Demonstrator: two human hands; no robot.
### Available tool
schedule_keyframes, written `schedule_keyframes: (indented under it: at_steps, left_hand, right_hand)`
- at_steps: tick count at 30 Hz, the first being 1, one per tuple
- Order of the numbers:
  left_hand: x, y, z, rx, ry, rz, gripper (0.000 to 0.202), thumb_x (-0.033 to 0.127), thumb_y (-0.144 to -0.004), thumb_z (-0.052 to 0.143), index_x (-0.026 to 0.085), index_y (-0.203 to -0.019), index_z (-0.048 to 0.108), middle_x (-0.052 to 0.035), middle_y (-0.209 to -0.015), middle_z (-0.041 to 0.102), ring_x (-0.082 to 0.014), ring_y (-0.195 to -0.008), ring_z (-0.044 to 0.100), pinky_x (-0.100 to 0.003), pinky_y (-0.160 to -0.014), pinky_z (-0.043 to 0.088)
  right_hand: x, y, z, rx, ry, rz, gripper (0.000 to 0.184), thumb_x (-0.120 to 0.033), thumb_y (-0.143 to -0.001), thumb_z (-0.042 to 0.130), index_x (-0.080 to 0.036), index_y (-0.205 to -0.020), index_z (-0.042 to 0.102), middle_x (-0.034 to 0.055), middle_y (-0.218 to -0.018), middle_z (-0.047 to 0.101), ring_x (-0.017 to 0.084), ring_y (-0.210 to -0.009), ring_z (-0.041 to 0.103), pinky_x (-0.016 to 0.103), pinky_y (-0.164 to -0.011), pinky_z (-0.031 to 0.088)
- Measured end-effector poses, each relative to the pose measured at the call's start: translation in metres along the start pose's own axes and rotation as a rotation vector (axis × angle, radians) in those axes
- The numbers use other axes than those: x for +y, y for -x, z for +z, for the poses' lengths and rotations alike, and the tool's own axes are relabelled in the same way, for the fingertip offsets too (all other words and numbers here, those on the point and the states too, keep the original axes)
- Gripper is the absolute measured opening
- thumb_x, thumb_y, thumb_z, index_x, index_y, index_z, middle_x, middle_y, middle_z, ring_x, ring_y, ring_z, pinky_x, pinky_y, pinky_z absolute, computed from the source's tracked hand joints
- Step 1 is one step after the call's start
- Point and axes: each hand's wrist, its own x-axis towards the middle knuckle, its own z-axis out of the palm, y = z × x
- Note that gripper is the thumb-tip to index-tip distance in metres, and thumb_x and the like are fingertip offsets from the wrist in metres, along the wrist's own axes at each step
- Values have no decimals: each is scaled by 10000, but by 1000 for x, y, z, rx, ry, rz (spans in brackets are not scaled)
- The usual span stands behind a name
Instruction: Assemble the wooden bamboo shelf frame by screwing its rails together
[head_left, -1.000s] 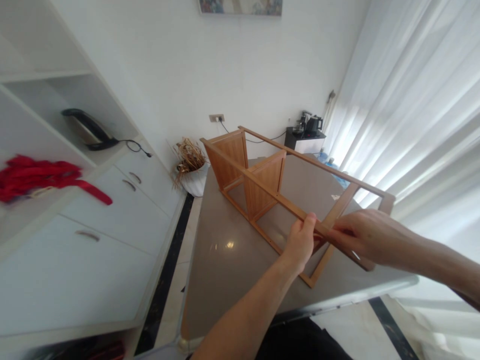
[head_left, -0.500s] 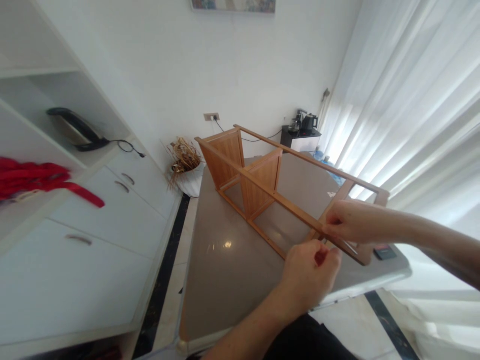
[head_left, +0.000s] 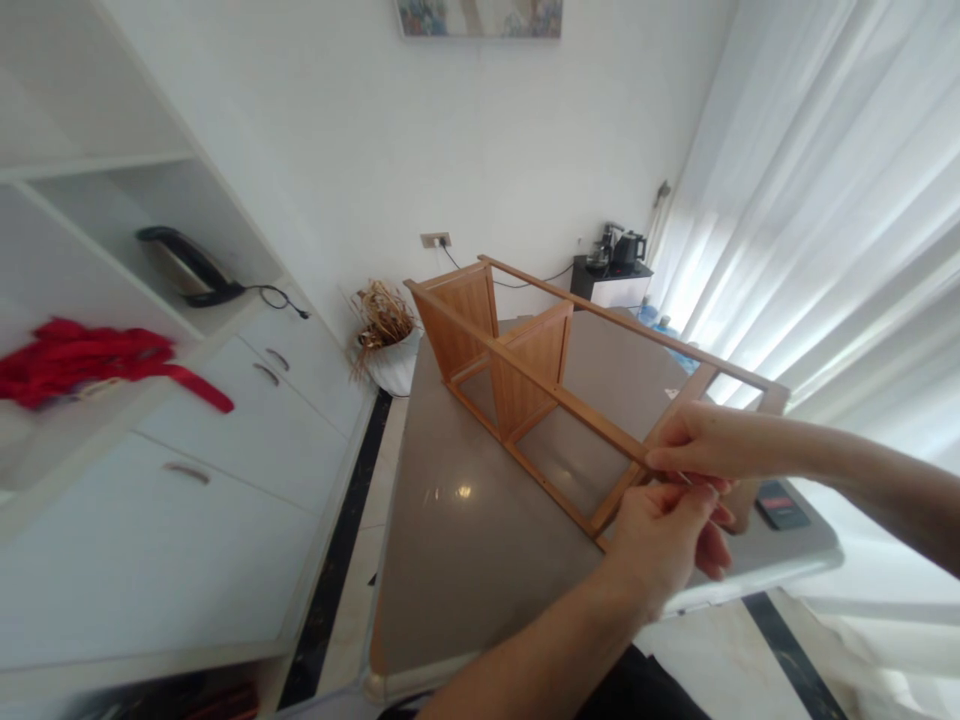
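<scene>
A wooden shelf rack [head_left: 529,380] lies on its side on the table, its slatted shelves standing upright at the far end. My right hand [head_left: 701,440] is closed around the near upper rail close to the cross-bar. Just below it, my left hand [head_left: 660,530] is closed, thumb and forefinger pinching a thin metal rod [head_left: 685,479] against the rail's side. The rod is mostly hidden by my fingers, so its exact kind cannot be made out. The two hands nearly touch each other.
The grey table [head_left: 450,560] carries a dark phone-like item [head_left: 781,505] at its right end. To the left stands a white cabinet [head_left: 225,490] with an electric kettle [head_left: 191,268] and red cloth [head_left: 97,360]. A planter [head_left: 394,365] is behind; white curtains [head_left: 847,220] hang right.
My left hand has moved right and up, bringing its fingertips under my right hand. The right hand stays at the rail. The view has shifted slightly.
</scene>
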Motion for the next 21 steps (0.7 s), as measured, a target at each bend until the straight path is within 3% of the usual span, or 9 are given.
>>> schedule_keyframes:
  at_steps: [6, 11, 15, 21]
  left_hand:
    - [2, -3, 1, 5, 2, 8, 381, 472, -755, 569, 133, -580, 594, -4, -412, 508, -71, -333, 391, -221, -382, 319]
    - [2, -5, 1, 30, -36, 3, 300, 388, -738, 550, 147, -561, 578, 9, -376, 479, -72, -317, 375, -209, -369, 286]
    - [3, -6, 4, 85, -126, -10, 264, 337, -740, 528, 157, -551, 563, 26, -361, 454, -65, -298, 345, -209, -358, 265]
    - [8, -6, 11, 184, -210, -30, 258, 299, -715, 568, 170, -497, 518, 47, -341, 402, -56, -292, 296, -224, -356, 214]
  right_hand:
    - [9, 5, 2, 247, 111, -137, 363, -500, -833, 476, -210, -755, 680, 10, -684, 664, 155, -632, 590, 242, -549, 421]
    - [17, 17, 2, 270, -20, -357, 359, -441, -893, 429, -229, -1021, 690, 68, -1031, 667, 211, -903, 622, 301, -772, 479]
    - [17, 16, 1, 329, 4, -414, 357, -428, -903, 412, -225, -964, 699, 78, -1037, 667, 230, -941, 618, 334, -825, 475]
    - [12, 1, -1, 348, 141, -449, 303, -395, -875, 452, -212, -845, 691, 55, -889, 704, 211, -890, 618, 340, -864, 432]
